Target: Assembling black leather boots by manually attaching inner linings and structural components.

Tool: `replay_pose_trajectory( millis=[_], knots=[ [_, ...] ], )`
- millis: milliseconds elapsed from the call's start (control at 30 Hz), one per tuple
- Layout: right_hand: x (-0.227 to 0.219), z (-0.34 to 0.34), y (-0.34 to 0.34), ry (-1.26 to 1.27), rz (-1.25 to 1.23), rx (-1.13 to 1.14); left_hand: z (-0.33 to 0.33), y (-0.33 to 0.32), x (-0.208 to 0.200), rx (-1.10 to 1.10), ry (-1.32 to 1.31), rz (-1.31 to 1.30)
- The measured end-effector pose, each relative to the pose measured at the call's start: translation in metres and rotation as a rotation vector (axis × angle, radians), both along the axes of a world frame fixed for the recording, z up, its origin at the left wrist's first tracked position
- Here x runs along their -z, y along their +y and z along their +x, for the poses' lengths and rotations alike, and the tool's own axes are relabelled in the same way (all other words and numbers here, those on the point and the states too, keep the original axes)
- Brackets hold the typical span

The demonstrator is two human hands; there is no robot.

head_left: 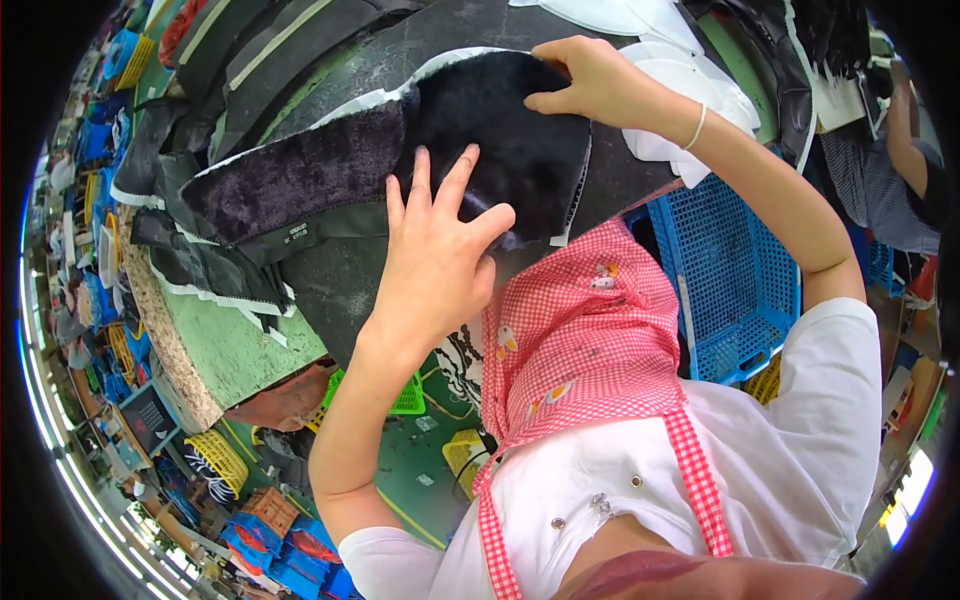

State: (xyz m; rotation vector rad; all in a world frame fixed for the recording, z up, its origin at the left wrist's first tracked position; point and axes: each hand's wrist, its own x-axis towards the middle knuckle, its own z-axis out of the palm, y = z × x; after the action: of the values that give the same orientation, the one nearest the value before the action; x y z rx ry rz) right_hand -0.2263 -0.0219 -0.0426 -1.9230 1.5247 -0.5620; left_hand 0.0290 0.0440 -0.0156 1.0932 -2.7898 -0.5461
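A black plush-lined piece [310, 175], with a white strip along its far edge and a zipper-like edge at its right, lies spread on the dark work surface; it looks like part of a boot upper. My left hand [435, 245] rests on the plush with its fingers spread, holding nothing. At the far right corner, my right hand [605, 90] has the piece's edge between thumb and fingers. Part of that edge is hidden under the fingers. Beneath the piece, a smooth black strip [330, 225] with small print shows at the near side.
Black pieces with white edging [200, 265] are heaped at the left, on a green-topped table [240, 340]. White sheets [680, 90] lie beyond my right hand. A blue plastic crate [730, 270] stands at the right. Another person's arm [903, 130] shows at the far right.
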Motion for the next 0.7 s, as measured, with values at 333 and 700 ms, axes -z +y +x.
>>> replay_pose_trajectory(
  millis=[333, 700],
  knots=[
    [0.032, 0.070, 0.061, -0.004, -0.472, -0.356, 0.009, -0.041, -0.044, -0.123, 0.086, 0.494],
    [0.007, 0.066, 0.070, 0.085, -0.291, -0.441, 0.069, -0.048, 0.027, -0.552, 0.112, -0.294]
  ],
)
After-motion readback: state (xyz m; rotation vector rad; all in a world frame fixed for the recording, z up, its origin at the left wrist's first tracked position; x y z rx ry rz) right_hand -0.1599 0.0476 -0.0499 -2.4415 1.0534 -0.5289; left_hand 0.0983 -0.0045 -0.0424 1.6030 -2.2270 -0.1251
